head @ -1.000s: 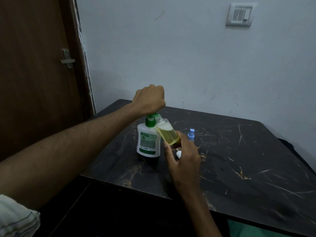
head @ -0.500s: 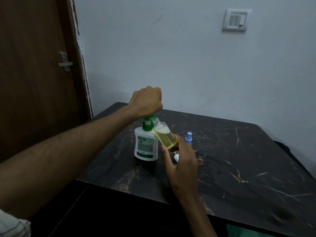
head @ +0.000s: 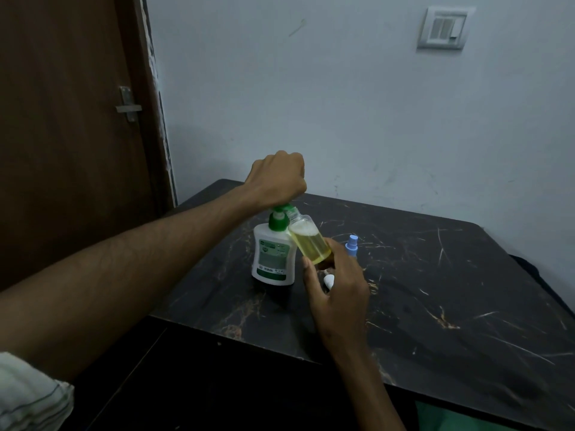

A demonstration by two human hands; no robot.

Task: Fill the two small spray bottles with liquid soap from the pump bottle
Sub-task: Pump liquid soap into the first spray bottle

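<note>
At far left a brown door (head: 62, 119) with a metal latch (head: 128, 104) is standing beside the pale wall (head: 311, 104). A rolled striped sleeve (head: 31, 396) is showing at the lower left corner, and from it the left forearm is reaching across to the dark marbled table (head: 435, 306). The left hand (head: 277, 178) is sitting as a fist on top of the green pump head (head: 284, 209), fingers curled down over it; the pump bottle (head: 273, 256), white with a green label, is standing upright on the table directly beneath that hand. Just right of it, a clear small spray bottle (head: 309, 241) is being held tilted, its open neck leaning up against the pump spout and its base lying lower right in the right hand (head: 337, 287). That hand is gripping the base between thumb and fingers, coming from below. The bottle is holding yellow liquid to most of its height, with foam on top. A small white piece (head: 329, 279) is showing in the right palm; what it is cannot be told. Behind the right hand's fingers, a blue spray top (head: 352, 244) is standing on the table, its body hidden. A wall switch plate (head: 443, 28) is sitting at upper right.
</note>
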